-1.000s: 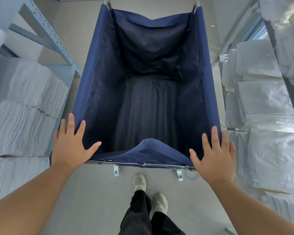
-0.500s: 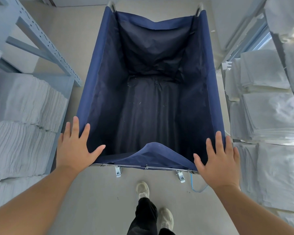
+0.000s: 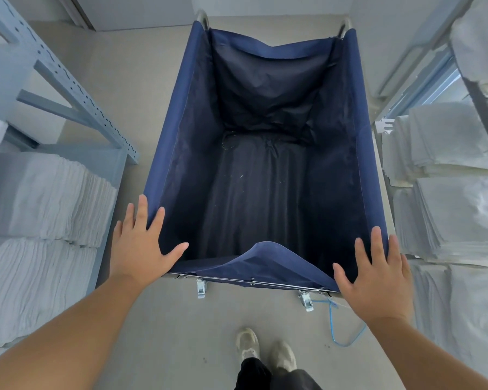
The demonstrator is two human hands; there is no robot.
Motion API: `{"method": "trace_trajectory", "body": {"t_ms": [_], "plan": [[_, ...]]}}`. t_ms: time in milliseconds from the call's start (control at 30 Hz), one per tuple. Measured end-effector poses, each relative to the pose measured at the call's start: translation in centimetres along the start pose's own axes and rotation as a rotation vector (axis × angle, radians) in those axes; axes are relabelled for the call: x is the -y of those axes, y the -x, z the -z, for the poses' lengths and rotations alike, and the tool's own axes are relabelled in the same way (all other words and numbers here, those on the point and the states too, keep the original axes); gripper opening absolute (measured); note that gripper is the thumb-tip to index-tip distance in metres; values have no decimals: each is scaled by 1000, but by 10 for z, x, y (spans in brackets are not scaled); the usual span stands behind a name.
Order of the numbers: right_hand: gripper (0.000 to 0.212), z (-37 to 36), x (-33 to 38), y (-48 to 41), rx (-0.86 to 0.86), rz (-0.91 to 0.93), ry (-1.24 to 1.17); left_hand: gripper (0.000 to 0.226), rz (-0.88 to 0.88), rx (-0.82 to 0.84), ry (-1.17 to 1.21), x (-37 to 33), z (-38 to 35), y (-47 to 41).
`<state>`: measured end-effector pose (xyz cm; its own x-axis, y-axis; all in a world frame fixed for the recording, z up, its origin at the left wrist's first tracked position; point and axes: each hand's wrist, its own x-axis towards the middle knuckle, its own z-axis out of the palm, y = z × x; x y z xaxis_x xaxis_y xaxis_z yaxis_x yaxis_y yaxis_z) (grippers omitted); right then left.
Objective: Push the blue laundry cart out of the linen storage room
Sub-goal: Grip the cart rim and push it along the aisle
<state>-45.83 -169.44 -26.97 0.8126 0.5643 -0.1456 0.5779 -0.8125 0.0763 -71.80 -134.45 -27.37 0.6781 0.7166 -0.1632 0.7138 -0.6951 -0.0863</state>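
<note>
The blue laundry cart (image 3: 178, 130) fills the middle of the aisle, its dark fabric bag empty and its near hem sagging over a metal rail. My left hand (image 3: 140, 249) lies flat on the near left corner of the rim, fingers spread. At the near right corner my right hand (image 3: 375, 280) presses flat in the same way. Neither hand curls around the frame. Two small metal fittings hang under the near rail.
Grey metal shelving (image 3: 68, 80) with stacked white linen (image 3: 40, 198) lines the left. More folded white linen (image 3: 457, 209) sits on shelves at the right. A thin blue cord (image 3: 333, 325) trails on the grey floor by the right fitting. My shoes (image 3: 265, 353) stand behind the cart.
The cart has rolled forward along the aisle with both hands staying flat on its near corners. The shelves have slid back past me, and the blue cord has come into view.
</note>
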Motion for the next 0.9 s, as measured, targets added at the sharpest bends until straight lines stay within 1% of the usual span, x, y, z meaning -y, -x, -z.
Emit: {"method": "trace_trajectory", "body": {"t_ms": [600,900], "plan": [[83,14,22,-90,-19,-49,-33,97,-57,-13,-43,1,17,-117],[79,20,25,-151,4,-77,29,96,-88,-28,-63,-7,29,-189]]}}
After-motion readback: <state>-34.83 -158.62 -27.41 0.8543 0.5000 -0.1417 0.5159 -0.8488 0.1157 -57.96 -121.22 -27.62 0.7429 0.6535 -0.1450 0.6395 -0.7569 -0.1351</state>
